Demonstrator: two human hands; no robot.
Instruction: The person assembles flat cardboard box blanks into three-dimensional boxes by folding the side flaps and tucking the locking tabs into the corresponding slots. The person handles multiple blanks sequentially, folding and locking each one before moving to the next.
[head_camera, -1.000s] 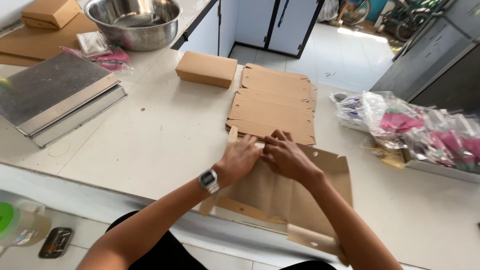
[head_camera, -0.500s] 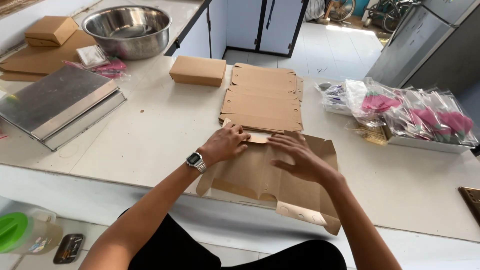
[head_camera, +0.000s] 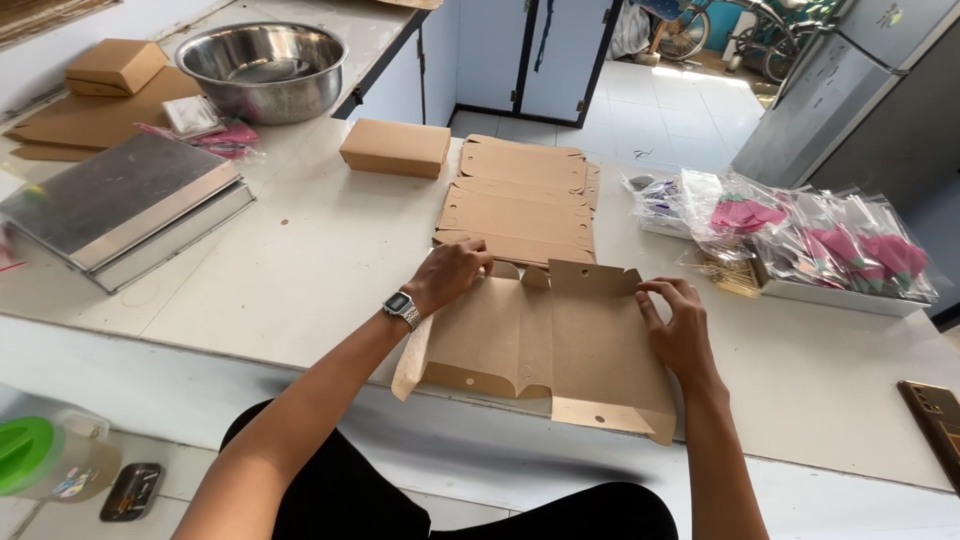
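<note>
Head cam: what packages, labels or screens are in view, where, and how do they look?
Flat box blank: counter's near edge, brown card, left hand and right hand on it.
Stack of flat blanks: behind it, brown.
Folded box: left of stack, brown, closed.
Second folded box: far left, brown.
Clear bags: right, pink contents.
Wristwatch: left wrist, small grey screen.
Phone: right edge, dark screen.

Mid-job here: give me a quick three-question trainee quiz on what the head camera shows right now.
1. True or false: both hands touch the flat cardboard blank.
2. What lies just beyond the blank? A) stack of flat blanks B) steel bowl C) metal tray
3. Which wrist carries the watch?

Key:
1. True: the left hand and the right hand press its far corners.
2. A: the stack of flat blanks.
3. Left: the watch.
</note>
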